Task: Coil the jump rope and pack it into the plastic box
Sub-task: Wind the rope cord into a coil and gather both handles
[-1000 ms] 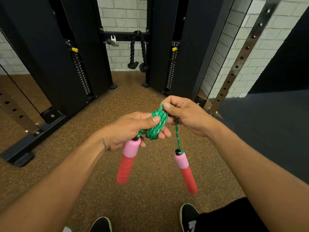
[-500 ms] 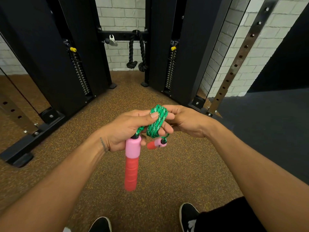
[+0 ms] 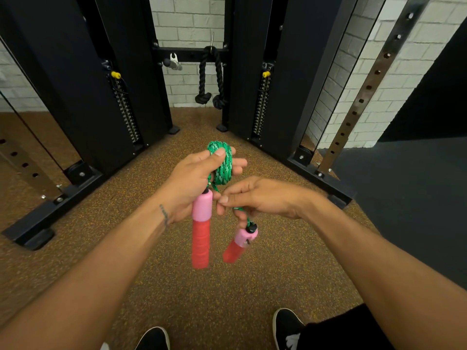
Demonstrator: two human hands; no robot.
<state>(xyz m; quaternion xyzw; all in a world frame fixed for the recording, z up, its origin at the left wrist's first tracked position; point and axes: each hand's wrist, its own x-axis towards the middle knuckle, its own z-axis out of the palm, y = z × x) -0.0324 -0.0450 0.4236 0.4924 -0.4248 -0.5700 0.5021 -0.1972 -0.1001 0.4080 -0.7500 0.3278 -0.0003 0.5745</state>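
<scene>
The green jump rope (image 3: 223,163) is wound into a small coil around the fingers of my left hand (image 3: 192,183), which grips it with the thumb on top. One pink and red handle (image 3: 201,231) hangs straight down from that hand. My right hand (image 3: 260,198) sits just below and to the right, pinching the short free end of rope, from which the second pink and red handle (image 3: 240,245) dangles at a tilt. No plastic box is in view.
I stand on brown speckled rubber flooring (image 3: 177,286). Black cable machine columns (image 3: 75,84) rise ahead, with a black rope attachment (image 3: 209,79) hanging between them. A perforated steel upright (image 3: 366,92) leans at the right. My black shoes (image 3: 286,327) show at the bottom.
My right hand has dropped from beside the coil to below it, drawing out the rope end, and the second handle now hangs lower. The coil in my left hand rose slightly.
</scene>
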